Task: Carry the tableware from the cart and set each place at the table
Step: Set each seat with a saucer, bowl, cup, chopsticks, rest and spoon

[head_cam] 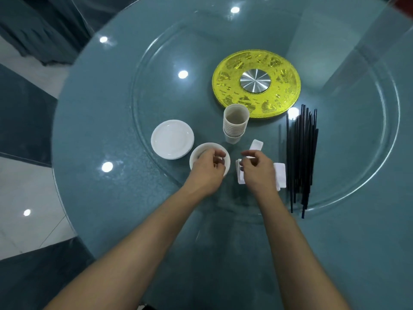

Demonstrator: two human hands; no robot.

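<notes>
A stack of white bowls [197, 153] stands near the front of the glass turntable [357, 166]. My left hand [209, 167] is over it, fingers curled on the top bowl's rim. To its right lies a pile of small white ceramic pieces [280, 174], one of them [257, 144] lying apart behind. My right hand [257, 170] is over that pile, and thumb and forefinger seem to pinch one white piece. A stack of white plates [172, 139] is left of the bowls, with stacked beige cups [235, 123] behind. Black chopsticks [301, 153] lie at the right.
A gold disc with a steel hub [257, 83] sits at the turntable's middle. The round teal table [100, 142] extends around the glass. Dark draped chairs and a pale tiled floor [20, 189] show at the left.
</notes>
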